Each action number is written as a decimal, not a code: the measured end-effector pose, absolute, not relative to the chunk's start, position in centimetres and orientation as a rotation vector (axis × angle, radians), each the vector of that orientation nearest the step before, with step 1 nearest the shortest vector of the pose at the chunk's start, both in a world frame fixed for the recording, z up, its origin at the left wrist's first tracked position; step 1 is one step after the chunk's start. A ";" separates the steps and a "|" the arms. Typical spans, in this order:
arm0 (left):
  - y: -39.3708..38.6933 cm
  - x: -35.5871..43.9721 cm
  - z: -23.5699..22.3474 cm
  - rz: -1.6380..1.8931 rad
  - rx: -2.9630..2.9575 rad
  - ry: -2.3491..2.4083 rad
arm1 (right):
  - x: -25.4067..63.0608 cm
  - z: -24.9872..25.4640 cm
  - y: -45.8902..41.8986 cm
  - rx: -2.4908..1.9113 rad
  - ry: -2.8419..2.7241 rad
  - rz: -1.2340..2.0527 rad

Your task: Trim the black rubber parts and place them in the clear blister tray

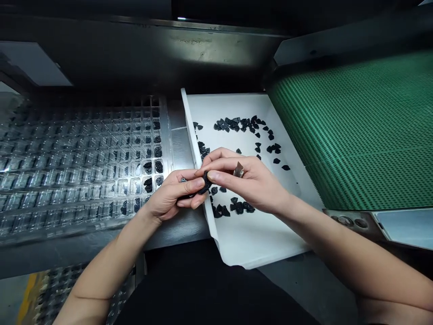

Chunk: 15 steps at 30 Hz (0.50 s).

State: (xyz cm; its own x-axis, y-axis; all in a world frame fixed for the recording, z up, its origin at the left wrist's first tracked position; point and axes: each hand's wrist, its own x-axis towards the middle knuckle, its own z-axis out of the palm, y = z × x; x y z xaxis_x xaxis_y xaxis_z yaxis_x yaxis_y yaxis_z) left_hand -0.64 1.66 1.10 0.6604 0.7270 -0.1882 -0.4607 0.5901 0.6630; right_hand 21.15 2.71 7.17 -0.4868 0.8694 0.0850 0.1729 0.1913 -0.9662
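Both hands meet over the left wall of a white tray [267, 239]. Between them is a small black molded part [204, 182], pinched by the thumb and fingers of my left hand [176, 192] and also gripped by the fingertips of my right hand [248, 180]. More dark pieces show inside the curled left fingers, mostly hidden. A small metal blade-like piece [238, 169] sticks up from the right hand, between thumb and fingers; the rest of it is hidden. Loose black parts [233, 123] like the held one lie scattered in the white tray.
Left of the white tray, a clear plastic compartment tray [84, 171] has black parts in its right-hand columns. A green perforated conveyor belt [358, 122] runs at the right. A dark metal panel [142, 58] stands behind. Another tray of black parts [61, 289] sits lower left.
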 end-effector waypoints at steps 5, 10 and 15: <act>1.7 -0.8 0.5 0.836 0.627 0.488 | 22.4 7.6 2.8 -1.141 -2.109 1.058; 1.8 -0.6 0.2 0.861 0.611 0.532 | 23.6 7.8 2.4 -1.171 -2.212 0.975; 1.7 -0.3 -0.1 0.840 0.616 0.564 | 23.4 7.3 2.4 -0.933 -2.159 0.844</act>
